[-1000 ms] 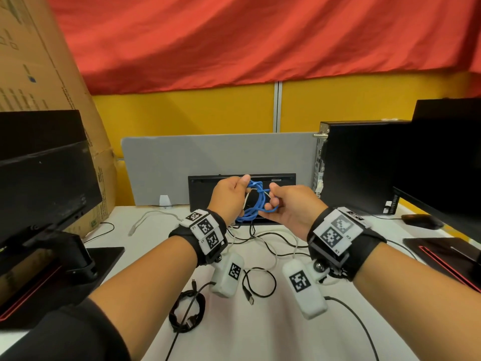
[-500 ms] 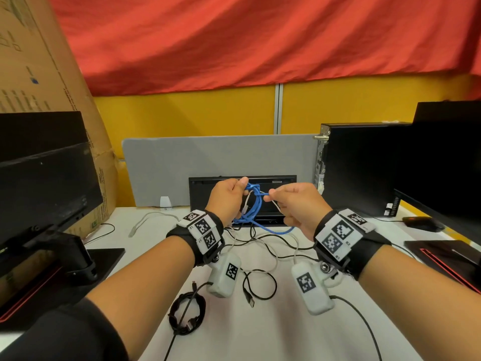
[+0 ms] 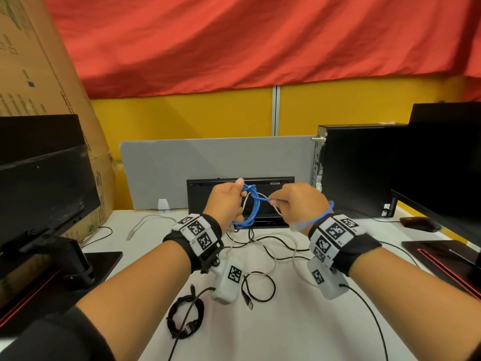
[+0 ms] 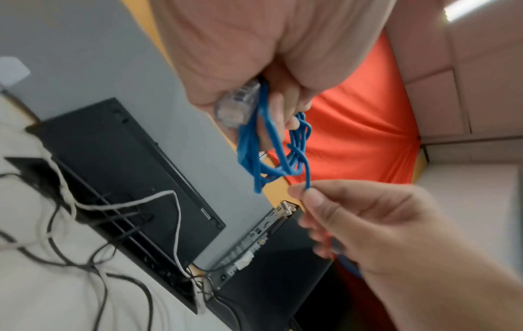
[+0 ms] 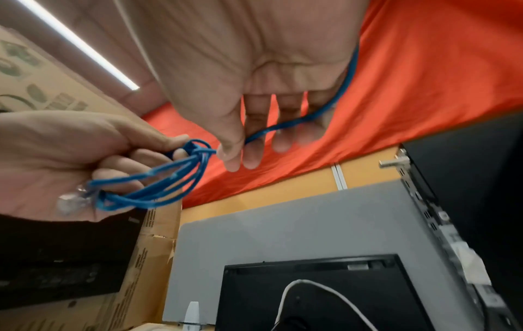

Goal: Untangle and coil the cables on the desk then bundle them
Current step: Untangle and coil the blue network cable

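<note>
My left hand (image 3: 227, 201) grips a coil of blue cable (image 3: 250, 212) held up over the desk, with its clear plug (image 4: 237, 105) against the palm. My right hand (image 3: 294, 204) pinches the cable's free strand (image 5: 283, 128) between thumb and forefinger, right beside a wrap round the coil's top. The strand's tail (image 3: 316, 219) loops round the outside of my right wrist. Loose white cables (image 3: 294, 252) and black cables (image 3: 260, 285) lie tangled on the white desk (image 3: 286, 334) under my hands. A coiled black cable (image 3: 185, 319) lies at the near left.
An upturned black keyboard (image 3: 270, 187) leans on the grey divider (image 3: 208, 162) behind my hands. A black computer case (image 3: 361, 168) and a monitor (image 3: 447, 162) stand at the right, another monitor (image 3: 44, 188) and a cardboard box (image 3: 36, 74) at the left.
My right hand has carried the blue strand round the coil's top and out to the right, drawing it taut. The low hanging blue loop is gone; the tail now curves round my right wrist.
</note>
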The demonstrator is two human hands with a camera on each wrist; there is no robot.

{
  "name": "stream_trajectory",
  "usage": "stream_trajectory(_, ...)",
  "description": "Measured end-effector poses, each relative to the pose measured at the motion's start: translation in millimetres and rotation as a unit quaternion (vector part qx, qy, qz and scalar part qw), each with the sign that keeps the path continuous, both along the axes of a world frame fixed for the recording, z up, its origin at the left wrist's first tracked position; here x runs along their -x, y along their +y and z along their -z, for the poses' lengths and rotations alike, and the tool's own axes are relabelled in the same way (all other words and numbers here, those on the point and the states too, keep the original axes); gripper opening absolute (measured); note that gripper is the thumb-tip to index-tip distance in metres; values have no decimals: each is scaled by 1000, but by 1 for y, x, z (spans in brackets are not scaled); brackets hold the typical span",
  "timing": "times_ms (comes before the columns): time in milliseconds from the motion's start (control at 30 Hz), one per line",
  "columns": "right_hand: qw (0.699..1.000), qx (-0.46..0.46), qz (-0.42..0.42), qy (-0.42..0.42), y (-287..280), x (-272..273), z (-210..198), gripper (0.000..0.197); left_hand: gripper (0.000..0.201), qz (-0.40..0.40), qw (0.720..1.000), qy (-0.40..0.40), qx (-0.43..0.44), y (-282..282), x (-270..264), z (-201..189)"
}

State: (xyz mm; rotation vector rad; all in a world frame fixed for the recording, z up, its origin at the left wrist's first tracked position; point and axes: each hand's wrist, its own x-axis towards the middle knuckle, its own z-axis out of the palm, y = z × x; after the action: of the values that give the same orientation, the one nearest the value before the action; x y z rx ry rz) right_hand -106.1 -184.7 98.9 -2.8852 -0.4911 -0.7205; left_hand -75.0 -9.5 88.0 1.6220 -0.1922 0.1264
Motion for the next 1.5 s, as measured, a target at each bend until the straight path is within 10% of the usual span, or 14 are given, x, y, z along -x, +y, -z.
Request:
stream_trajectory(300, 937, -347, -46, 0, 13, -4, 16, 16, 37, 99, 970, 56, 217, -14, 15, -3)
stream_trajectory(633, 586, -759, -143, 245, 29, 9, 7, 22, 37, 59, 975, 38, 210, -18, 14, -1)
stream_trajectory(800, 681, -690, -128, 208, 31, 14, 11, 14, 36, 66, 980, 19, 189, -20, 16, -1)
stream_trajectory(1100, 510, -810, -185, 222, 36, 15, 6, 39, 36, 146, 971, 13, 186, -13, 12, 0)
stream_trajectory(1233, 483, -802, -223, 272, 39, 17, 4, 36, 40, 153, 972, 11, 180, -12, 10, 4)
stream_trajectory(1500, 607, -718, -214, 264, 40, 17, 4, 45, 39, 172, 974, 8, 145, -8, 11, 8)
